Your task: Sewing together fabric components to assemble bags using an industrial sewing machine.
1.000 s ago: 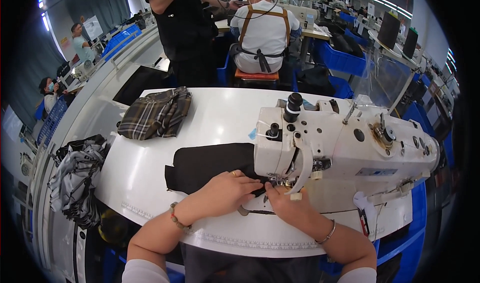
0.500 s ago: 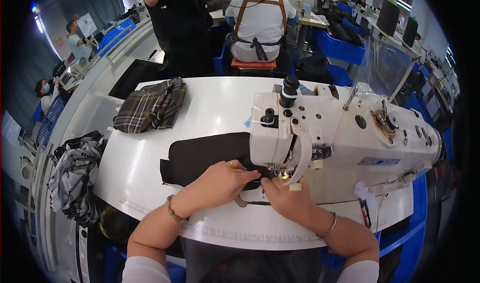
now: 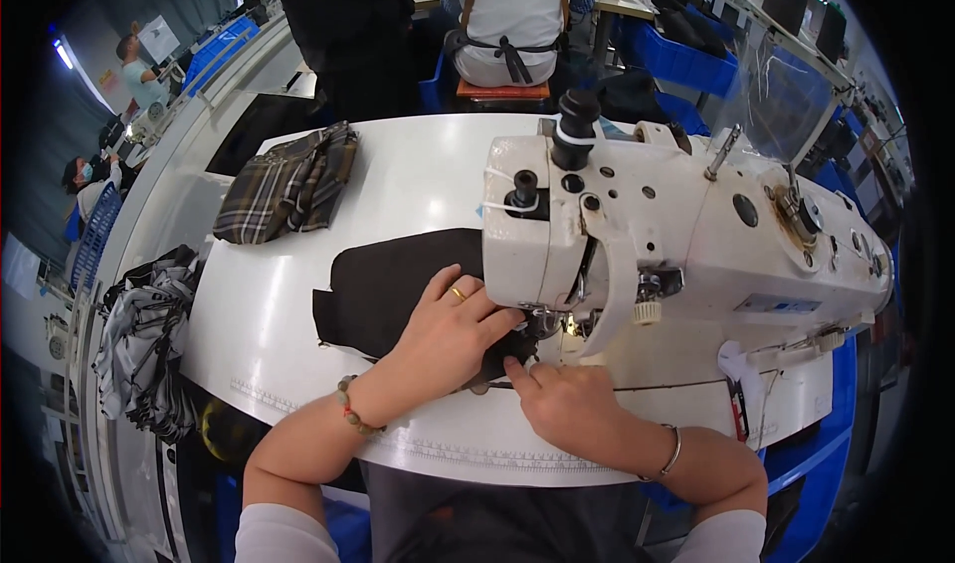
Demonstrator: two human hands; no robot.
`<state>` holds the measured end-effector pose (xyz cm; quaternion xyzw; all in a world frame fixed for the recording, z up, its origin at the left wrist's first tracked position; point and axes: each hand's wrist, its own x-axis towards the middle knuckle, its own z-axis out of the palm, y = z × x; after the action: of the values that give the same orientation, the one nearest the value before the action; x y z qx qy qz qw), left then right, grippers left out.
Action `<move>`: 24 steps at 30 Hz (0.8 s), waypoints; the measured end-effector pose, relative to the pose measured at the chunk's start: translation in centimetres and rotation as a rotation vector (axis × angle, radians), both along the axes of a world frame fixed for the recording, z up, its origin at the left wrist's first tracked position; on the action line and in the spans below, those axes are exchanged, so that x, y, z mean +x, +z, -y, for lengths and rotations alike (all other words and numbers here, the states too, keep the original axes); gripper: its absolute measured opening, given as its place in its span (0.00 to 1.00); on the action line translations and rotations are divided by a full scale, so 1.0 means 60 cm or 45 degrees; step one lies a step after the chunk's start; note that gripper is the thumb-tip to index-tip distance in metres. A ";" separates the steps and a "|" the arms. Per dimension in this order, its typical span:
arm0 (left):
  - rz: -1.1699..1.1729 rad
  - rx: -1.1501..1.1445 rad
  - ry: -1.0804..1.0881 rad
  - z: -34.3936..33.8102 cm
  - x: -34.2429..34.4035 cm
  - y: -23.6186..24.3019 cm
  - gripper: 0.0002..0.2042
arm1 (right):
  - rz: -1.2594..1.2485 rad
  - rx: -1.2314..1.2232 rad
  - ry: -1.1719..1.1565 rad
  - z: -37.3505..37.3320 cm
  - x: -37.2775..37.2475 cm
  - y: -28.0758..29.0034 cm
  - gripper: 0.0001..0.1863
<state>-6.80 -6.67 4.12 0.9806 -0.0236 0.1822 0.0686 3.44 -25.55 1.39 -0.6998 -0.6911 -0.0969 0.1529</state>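
A piece of black fabric [image 3: 393, 280] lies on the white sewing table, its right end under the head of the white sewing machine [image 3: 686, 225]. Across its near right part rests my left hand [image 3: 453, 329], open, fingers spread on the cloth beside the presser foot [image 3: 545, 321]. My right hand [image 3: 572, 404] is closed at the near right corner of the fabric. Its index fingertip presses on the edge, the other fingers are curled and the thumb is hidden. A small light glows by the needle area, which the machine head and my fingers partly cover.
A folded plaid fabric bundle [image 3: 288, 185] sits at the table's far left. Grey and black cloth pieces [image 3: 149, 339] hang beside the left edge. A red-and-black tool [image 3: 739, 411] and white cloth [image 3: 738, 369] lie at the right. People and blue bins [image 3: 671, 54] are beyond the table.
My left hand has lifted its knuckles and spread its fingers on the fabric. My right hand has drawn slightly left and toward me, off the needle area. The whole view has shifted a little.
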 end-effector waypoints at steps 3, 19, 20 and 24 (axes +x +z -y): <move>0.010 -0.060 0.013 0.002 0.002 -0.002 0.16 | -0.029 -0.001 -0.064 -0.003 -0.005 0.009 0.14; -0.018 -0.133 -0.097 0.012 0.003 -0.024 0.12 | -0.005 -0.068 -0.016 0.006 -0.010 0.010 0.22; -0.020 -0.135 -0.096 0.014 0.002 -0.025 0.12 | -0.002 -0.055 -0.011 0.006 -0.010 0.010 0.22; 0.034 -0.093 -0.096 0.021 0.004 -0.023 0.12 | -0.004 -0.020 0.009 0.005 -0.006 0.012 0.22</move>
<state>-6.57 -7.93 2.74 0.9733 -0.0546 0.1934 0.1107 3.09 -25.84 2.11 -0.6987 -0.6940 -0.0899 0.1486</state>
